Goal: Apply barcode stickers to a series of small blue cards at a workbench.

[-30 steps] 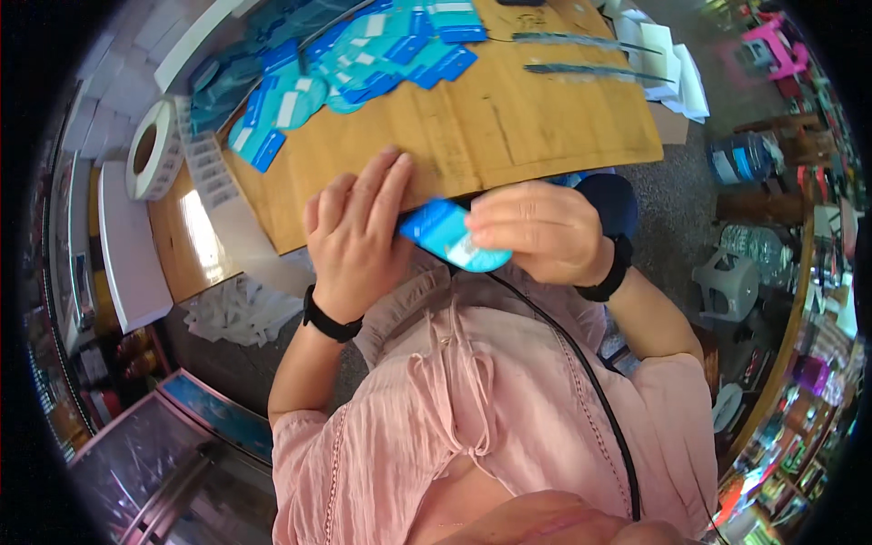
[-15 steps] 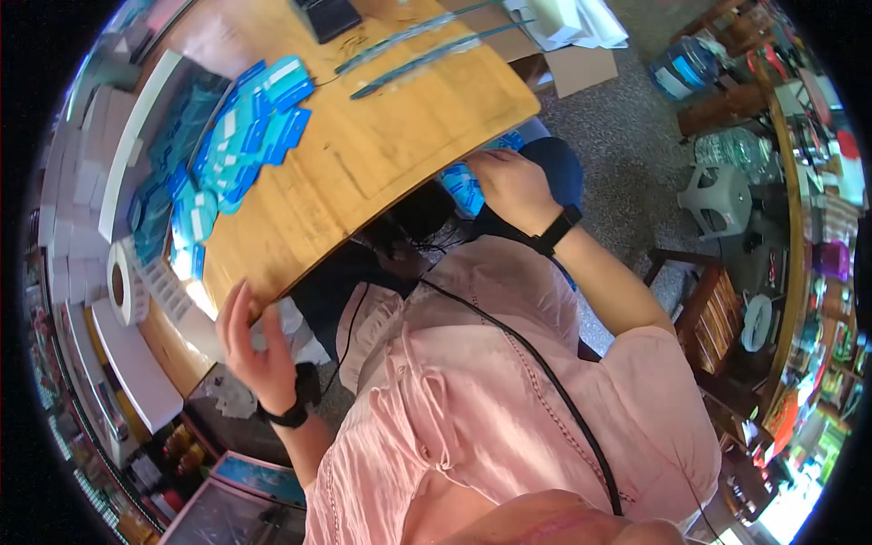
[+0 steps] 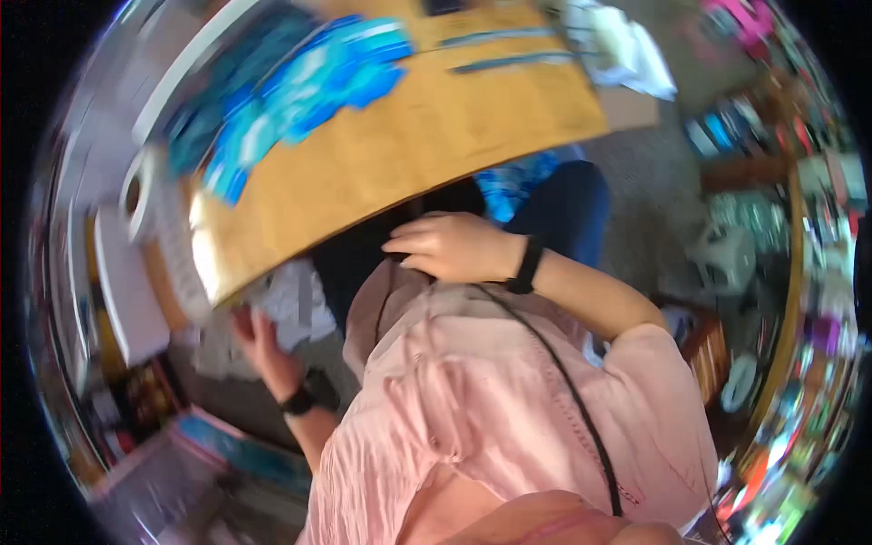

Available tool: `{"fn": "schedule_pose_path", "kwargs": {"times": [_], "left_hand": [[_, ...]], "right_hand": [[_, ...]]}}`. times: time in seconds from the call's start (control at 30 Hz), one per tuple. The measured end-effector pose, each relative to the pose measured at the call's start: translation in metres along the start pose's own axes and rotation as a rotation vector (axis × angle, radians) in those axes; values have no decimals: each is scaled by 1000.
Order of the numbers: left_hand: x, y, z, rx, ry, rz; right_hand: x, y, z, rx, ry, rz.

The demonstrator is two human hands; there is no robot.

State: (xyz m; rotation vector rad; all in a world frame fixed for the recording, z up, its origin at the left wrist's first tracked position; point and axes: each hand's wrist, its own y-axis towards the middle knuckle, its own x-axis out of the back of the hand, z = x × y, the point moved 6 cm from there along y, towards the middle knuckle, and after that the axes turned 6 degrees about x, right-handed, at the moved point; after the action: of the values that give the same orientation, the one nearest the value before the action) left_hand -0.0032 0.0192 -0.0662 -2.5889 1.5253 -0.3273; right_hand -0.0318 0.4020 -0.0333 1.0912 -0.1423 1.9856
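Observation:
My right hand [image 3: 459, 247] is in front of my waist just below the table's near edge, its fingers stretched out toward the left and nothing visible in them. Close beyond it, a blue patterned bundle [image 3: 516, 184] shows between the table edge and my leg. My left hand [image 3: 261, 347] is raised near the table's left front corner, blurred by motion, with fingers apart and no object in it that I can see. A spread pile of blue and white cards or flat packets [image 3: 318, 77] lies on the wooden table [image 3: 409, 145], away from both hands.
A white roll with a strip of labels [image 3: 136, 195] stands at the table's left. Two thin dark strips [image 3: 513, 62] lie toward the far right. A white stool [image 3: 724, 254] is on the floor to the right, near plastic bottles [image 3: 749, 213].
My right hand has left the blue bundle and moved left to my waist. My left hand has dropped away from the table's edge. The whole view has shifted.

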Motion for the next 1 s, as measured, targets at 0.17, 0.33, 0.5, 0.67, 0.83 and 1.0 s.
{"fn": "schedule_pose_path", "kwargs": {"times": [0.17,0.33,0.5,0.67,0.83,1.0], "left_hand": [[-9,16,11,-132,-103,2],[-15,3,10,18,-175,230],[2,-6,-16,-295,-128,-12],[54,23,-47,-461,48,-416],[32,47,-16,-47,-144,145],[17,35,9,131,63,390]], "right_hand": [[5,41,55,105,105,67],[-14,77,89,200,115,95],[-19,102,109,267,69,98],[-20,110,112,306,67,105],[-27,109,114,270,110,135],[-27,107,101,235,142,94]]}}
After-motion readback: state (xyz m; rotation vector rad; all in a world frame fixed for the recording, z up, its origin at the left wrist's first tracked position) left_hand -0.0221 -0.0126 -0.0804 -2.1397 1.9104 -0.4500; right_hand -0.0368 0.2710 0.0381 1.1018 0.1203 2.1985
